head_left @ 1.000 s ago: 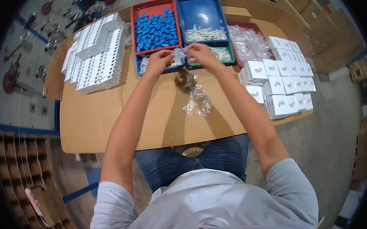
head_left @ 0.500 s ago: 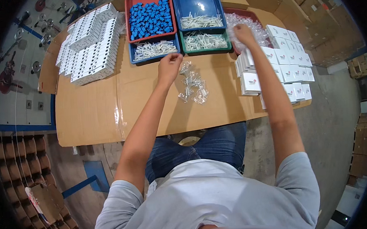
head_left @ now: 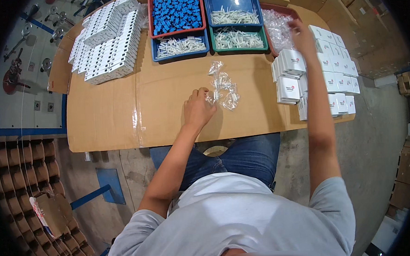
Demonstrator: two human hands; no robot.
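On the brown cardboard tabletop (head_left: 102, 119), white square boxes (head_left: 338, 65) bear small red and dark print. My right hand (head_left: 301, 34) is at the dark red plastic tray (head_left: 282, 7), its grip unclear. My left hand (head_left: 199, 108), lower than half a second ago, curls narrowly beside clear, white-filled plastic packets (head_left: 223, 86) mid-table; whether it holds one, I cannot tell.

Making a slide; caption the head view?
Left hand at clear bags, right hand at a red tray of clear plastic.
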